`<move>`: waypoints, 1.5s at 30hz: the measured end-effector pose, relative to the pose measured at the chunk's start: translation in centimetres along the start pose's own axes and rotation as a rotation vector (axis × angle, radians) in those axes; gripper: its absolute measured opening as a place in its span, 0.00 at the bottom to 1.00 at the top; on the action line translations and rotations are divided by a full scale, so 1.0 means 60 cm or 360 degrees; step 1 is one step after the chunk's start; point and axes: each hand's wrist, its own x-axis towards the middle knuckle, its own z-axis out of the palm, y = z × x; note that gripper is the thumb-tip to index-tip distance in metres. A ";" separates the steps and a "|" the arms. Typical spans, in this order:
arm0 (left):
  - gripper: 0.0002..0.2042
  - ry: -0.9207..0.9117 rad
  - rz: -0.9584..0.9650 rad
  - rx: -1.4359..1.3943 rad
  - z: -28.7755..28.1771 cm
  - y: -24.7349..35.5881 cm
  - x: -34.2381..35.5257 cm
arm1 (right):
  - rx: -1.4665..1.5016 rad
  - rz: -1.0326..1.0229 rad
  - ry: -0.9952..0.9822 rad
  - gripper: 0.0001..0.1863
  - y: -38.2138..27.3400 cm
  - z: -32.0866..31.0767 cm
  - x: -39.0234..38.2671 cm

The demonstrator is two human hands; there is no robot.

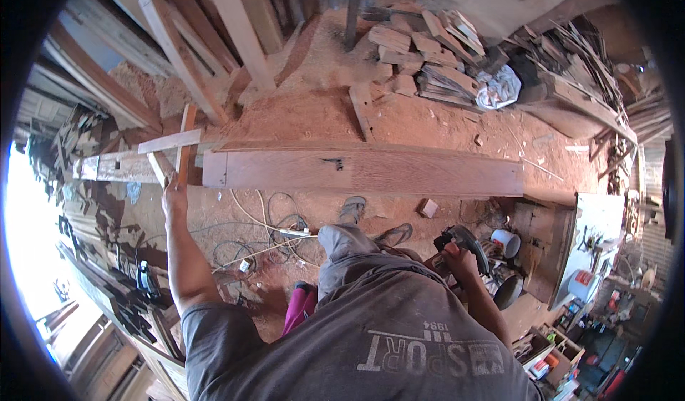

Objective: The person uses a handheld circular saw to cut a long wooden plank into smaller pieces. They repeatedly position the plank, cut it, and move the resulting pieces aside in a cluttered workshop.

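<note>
A long reddish-brown timber beam (421, 171) lies across in front of me, a dark notch near its middle. My left hand (174, 193) is closed around the near end of a wooden frame of crossed strips (187, 140), which rests over the beam's left end. At my right side, my right hand (460, 260) grips a dark circular saw (467, 244), with its round guard facing outward. The saw is held apart from the beam, and its blade is hard to make out.
Tangled cables and a power strip (294, 232) lie on the dirt floor. A white bucket (505, 242) stands right of the saw. Planks (235, 30) lean at the far left; offcuts (424, 55) are piled beyond the beam. A cluttered white-topped table (596, 237) is at right.
</note>
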 end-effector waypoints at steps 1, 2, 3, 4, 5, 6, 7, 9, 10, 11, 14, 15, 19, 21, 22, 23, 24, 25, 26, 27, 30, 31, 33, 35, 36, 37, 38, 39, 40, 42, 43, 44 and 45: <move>0.28 -0.0012 -0.0063 0.0174 -0.015 0.079 -0.011 | 0.0035 0.0051 0.0022 0.40 0.011 0.010 -0.010; 0.28 0.0009 -0.0149 0.0367 -0.041 0.144 -0.030 | 0.0038 0.0066 0.0019 0.40 0.015 0.013 -0.016; 0.28 0.0369 0.0016 0.0342 -0.050 0.166 -0.042 | 0.0036 0.0046 0.0011 0.40 0.012 0.010 -0.015; 0.29 0.0719 0.0192 0.0302 -0.051 0.187 -0.048 | 0.0034 0.0039 0.0008 0.40 0.010 0.009 -0.017; 0.29 0.1059 0.0372 0.0245 -0.044 0.217 -0.059 | 0.0030 0.0057 -0.0018 0.40 0.009 0.005 -0.023; 0.29 0.0986 0.0634 0.0016 -0.045 0.307 -0.100 | 0.0028 0.0096 -0.0036 0.40 0.007 -0.001 -0.031; 0.29 0.0912 0.0887 -0.0213 -0.047 0.418 -0.163 | 0.0030 0.0127 -0.0055 0.40 0.004 -0.004 -0.037; 0.37 0.0371 0.1201 -0.0322 -0.010 0.565 -0.293 | 0.0027 0.0121 -0.0080 0.40 -0.004 -0.009 -0.030; 0.44 -0.0305 0.1120 -0.0214 0.010 0.671 -0.368 | 0.0054 0.0187 -0.0069 0.40 0.006 -0.005 -0.037; 0.50 -0.0249 0.1625 0.0091 -0.007 0.746 -0.442 | 0.0101 0.0207 -0.0083 0.40 0.013 -0.003 -0.035; 0.53 -0.0447 0.1992 0.0105 0.068 0.818 -0.504 | 0.0137 0.0137 -0.0029 0.39 0.033 -0.004 -0.033; 0.54 -0.0543 0.1954 0.0141 0.081 0.828 -0.509 | 0.0210 0.0117 -0.0048 0.37 0.043 0.000 -0.035; 0.55 -0.0720 0.1900 0.0141 0.078 0.846 -0.497 | 0.0224 0.0157 -0.0065 0.35 0.055 -0.007 -0.047; 0.54 -0.0645 0.1899 0.0040 0.042 0.859 -0.483 | 0.0301 0.0226 -0.0028 0.34 0.069 -0.010 -0.041; 0.54 -0.0623 0.1891 -0.0002 0.013 0.868 -0.482 | 0.0337 0.0261 -0.0029 0.34 0.078 -0.004 -0.044; 0.56 -0.0655 0.1706 0.0166 -0.061 0.915 -0.502 | 0.0388 0.0287 -0.0052 0.34 0.092 -0.001 -0.041; 0.58 -0.0750 0.1667 -0.0506 -0.082 0.929 -0.489 | 0.0411 0.0292 -0.0037 0.36 0.102 0.006 -0.034; 0.59 -0.0833 0.1567 -0.1177 -0.104 0.941 -0.474 | 0.0415 0.0295 -0.0034 0.36 0.116 0.018 -0.023; 0.56 -0.0881 0.1515 -0.1186 -0.181 0.993 -0.484 | 0.0423 0.0338 -0.0032 0.36 0.134 0.032 -0.015; 0.54 -0.0482 0.1402 -0.0915 -0.241 1.005 -0.462 | 0.0454 0.0330 -0.0034 0.36 0.139 0.023 -0.017; 0.54 -0.0376 0.1104 -0.1707 -0.389 0.986 -0.338 | 0.0495 0.0271 0.0014 0.36 0.162 0.035 -0.003; 0.54 -0.0414 0.1128 -0.2121 -0.426 0.962 -0.288 | 0.0499 0.0244 0.0002 0.36 0.167 0.039 0.002; 0.53 -0.0212 0.0941 -0.2360 -0.536 0.957 -0.353 | 0.0482 0.0200 -0.0043 0.36 0.151 0.015 0.003; 0.52 -0.0028 0.0771 -0.2653 -0.540 0.950 -0.419 | 0.0476 0.0237 -0.0060 0.35 0.163 0.016 0.005; 0.51 0.0012 0.0678 -0.2812 -0.536 0.933 -0.431 | 0.0502 0.0233 -0.0066 0.35 0.168 0.015 0.007; 0.50 0.0006 0.0632 -0.2791 -0.510 0.899 -0.432 | 0.0527 0.0224 -0.0070 0.35 0.174 0.014 0.010; 0.49 -0.0033 0.0574 -0.2787 -0.447 0.865 -0.411 | 0.0551 0.0248 -0.0060 0.35 0.180 0.014 0.012; 0.47 0.0242 0.0609 -0.2418 -0.390 0.841 -0.433 | 0.0542 0.0243 -0.0062 0.35 0.179 0.013 0.018; 0.44 0.0134 0.0480 -0.2480 -0.320 0.814 -0.440 | 0.0531 0.0252 -0.0067 0.35 0.183 0.018 0.023; 0.37 -0.0050 0.0184 -0.2600 -0.182 0.747 -0.450 | 0.0521 0.0254 -0.0045 0.35 0.184 0.016 0.035; 0.36 -0.0281 -0.0278 -0.2945 -0.145 0.770 -0.501 | 0.0512 0.0255 -0.0039 0.35 0.187 0.023 0.035; 0.35 -0.0317 -0.0319 -0.2991 -0.111 0.759 -0.512 | 0.0495 0.0230 -0.0038 0.35 0.182 0.018 0.033; 0.35 -0.0353 -0.0358 -0.3037 -0.063 0.743 -0.514 | 0.0484 0.0275 -0.0077 0.35 0.179 0.013 0.031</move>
